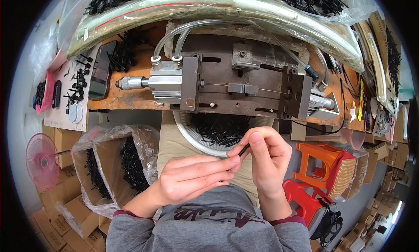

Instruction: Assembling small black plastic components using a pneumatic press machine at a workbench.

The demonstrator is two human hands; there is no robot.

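A small black rod-shaped part (244, 150) spans the fingertips of my two hands, above my lap. My right hand (267, 158) pinches its upper end between thumb and fingers. At the lower end, the closed fingertips of my left hand (192, 178) meet it. A dark tip shows under the left fingers; I cannot tell whether it is a second piece. Just beyond the hands, a white basket (192, 140) holds many black thin parts (222, 127). Past it, on the bench, sits a dark metal fixture (218, 47) with two small grey blocks (242, 89) at its middle.
Air cylinders (166, 86) with clear hoses (172, 34) flank the fixture on the orange bench (131, 104). Plastic-lined cartons (115, 173) of black parts stand left, near a pink fan (42, 162). Orange (316, 162) and red stools (301, 199) are at right.
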